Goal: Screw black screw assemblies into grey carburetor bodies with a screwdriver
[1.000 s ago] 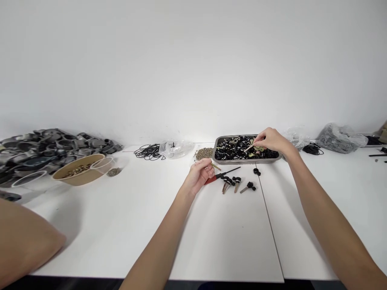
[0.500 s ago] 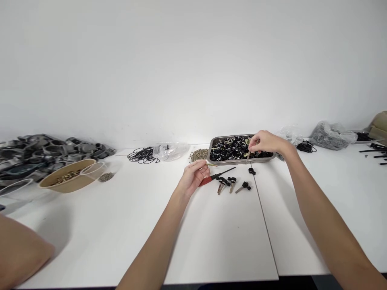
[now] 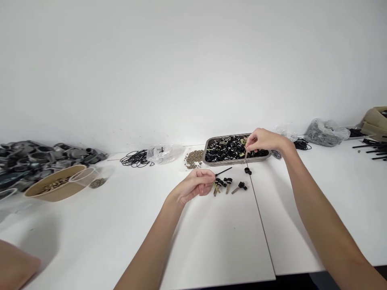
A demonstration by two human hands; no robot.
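The person's right hand [image 3: 261, 140] pinches a slim metallic piece [image 3: 246, 156] at the front edge of the metal tray [image 3: 226, 163] of black parts [image 3: 225, 150], while the left hand [image 3: 198, 185] holds a thin yellowish piece [image 3: 216, 186] between fingertips beside the black-headed pieces [image 3: 242, 185] on the white table [image 3: 211, 241]. The step in hand looks like picking out small parts, 1 per hand; the next move seems to call for steady fingertip grips, keeping the metallic piece clear of the tray's rim, though whether they touch cannot be told.
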